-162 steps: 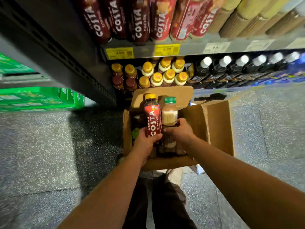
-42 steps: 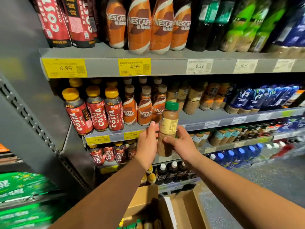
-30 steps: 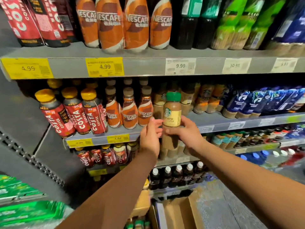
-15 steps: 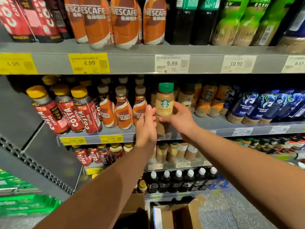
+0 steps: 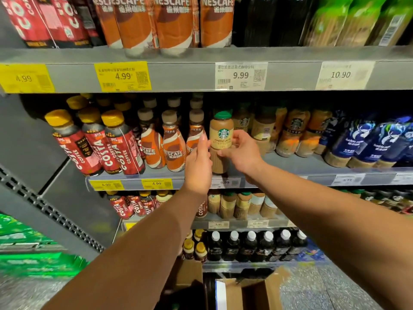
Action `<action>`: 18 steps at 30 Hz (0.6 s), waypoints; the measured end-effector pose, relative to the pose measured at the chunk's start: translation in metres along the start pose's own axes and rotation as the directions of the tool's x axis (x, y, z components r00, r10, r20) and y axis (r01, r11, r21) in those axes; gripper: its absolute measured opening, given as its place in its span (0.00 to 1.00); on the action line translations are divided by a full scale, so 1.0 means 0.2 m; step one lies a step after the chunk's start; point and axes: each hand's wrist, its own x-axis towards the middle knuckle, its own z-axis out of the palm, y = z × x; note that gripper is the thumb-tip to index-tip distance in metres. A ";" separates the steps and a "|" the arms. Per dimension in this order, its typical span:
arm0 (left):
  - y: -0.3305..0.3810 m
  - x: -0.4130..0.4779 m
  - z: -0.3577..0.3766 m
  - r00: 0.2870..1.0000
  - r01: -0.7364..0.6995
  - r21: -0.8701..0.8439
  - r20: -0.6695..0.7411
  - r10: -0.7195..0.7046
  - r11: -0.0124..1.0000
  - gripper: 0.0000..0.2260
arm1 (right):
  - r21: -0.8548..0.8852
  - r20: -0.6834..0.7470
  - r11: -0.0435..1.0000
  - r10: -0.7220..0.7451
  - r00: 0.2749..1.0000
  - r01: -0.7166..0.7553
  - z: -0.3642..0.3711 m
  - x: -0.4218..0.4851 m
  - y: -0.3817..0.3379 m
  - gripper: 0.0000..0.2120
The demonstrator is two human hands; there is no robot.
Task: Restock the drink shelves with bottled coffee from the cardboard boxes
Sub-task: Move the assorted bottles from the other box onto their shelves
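A green-capped bottle (image 5: 221, 139) of coffee is held upright at the front edge of the middle shelf (image 5: 279, 163), just right of the orange bottles (image 5: 173, 151). The right hand (image 5: 242, 153) is wrapped around its middle. The left hand (image 5: 199, 163) is laid flat against its side, fingers (image 5: 203, 139) straight. The bottle is likely full, so fairly heavy, hard and smooth. It is best gripped around the label.
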 end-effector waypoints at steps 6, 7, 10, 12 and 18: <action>-0.01 0.03 0.00 0.997 0.068 -0.020 0.027 -0.068 0.997 0.22 | -0.044 -0.032 0.999 0.010 0.999 -0.011 0.02 0.03 0.01 0.23; -0.01 0.03 -0.01 0.995 0.092 -0.019 0.040 -0.091 0.996 0.24 | -0.061 -0.039 0.998 0.013 0.999 -0.015 0.03 0.03 0.02 0.23; -0.02 0.01 -0.03 0.983 0.153 0.003 0.105 -0.152 0.988 0.27 | -0.085 -0.038 0.996 0.033 0.999 -0.036 0.05 0.02 0.06 0.23; -0.03 0.00 -0.03 0.978 0.173 -0.008 0.118 -0.171 0.985 0.27 | -0.070 -0.006 0.997 0.025 1.000 -0.025 0.04 0.01 0.08 0.23; -0.04 -0.11 -0.05 0.992 0.115 0.244 0.029 -0.125 0.963 0.24 | -0.083 -0.029 0.995 0.049 0.998 -0.051 0.01 -0.11 0.05 0.14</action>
